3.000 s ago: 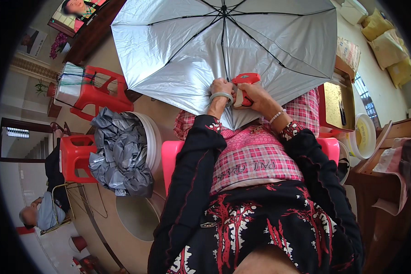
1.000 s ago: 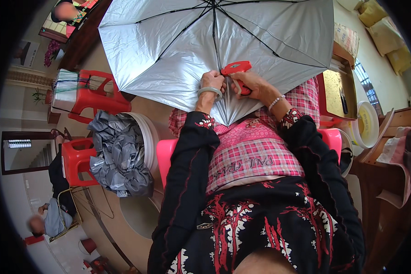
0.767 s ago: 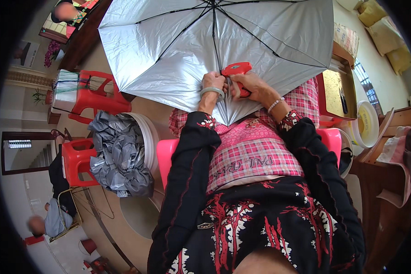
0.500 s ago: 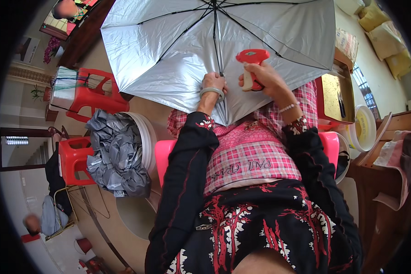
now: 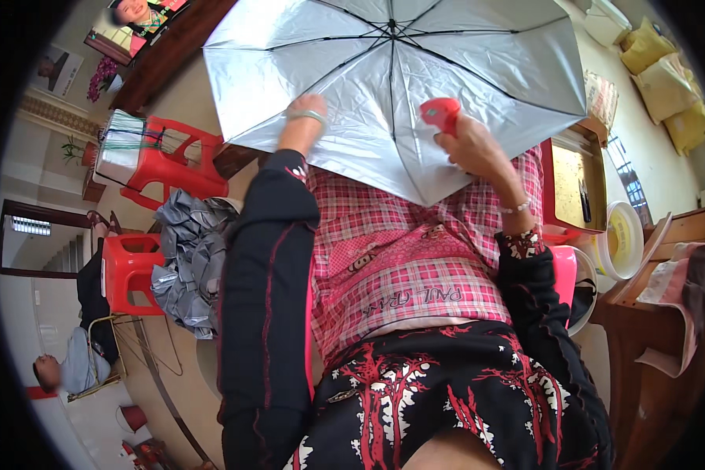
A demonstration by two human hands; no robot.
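Note:
An opened umbrella [image 5: 356, 149] spreads across my lap and beyond, its silver inner side up and its black ribs meeting near the top of the view. My right hand [image 5: 478, 147] is closed around a red tagging gun [image 5: 442, 114], held over the canopy right of the middle rib. Over the left part of the canopy is my left hand [image 5: 307, 113], close to a rib. Motion smears its fingers, so their grip and any contact with the cloth are unclear. A pink checked apron [image 5: 415, 274] covers my lap.
At the left stand red plastic stools [image 5: 176, 160] and a heap of grey folded cloth [image 5: 192, 262]. On the right are a tray [image 5: 568, 180] with a dark-handled tool, a white bucket [image 5: 625, 235] and a wooden chair [image 5: 642, 290]. A person [image 5: 86, 364] sits far left.
My left hand has left the middle rib and moved left across the canopy. The umbrella has shifted, showing more of its hub. My right hand, still holding the tagging gun, has moved slightly right.

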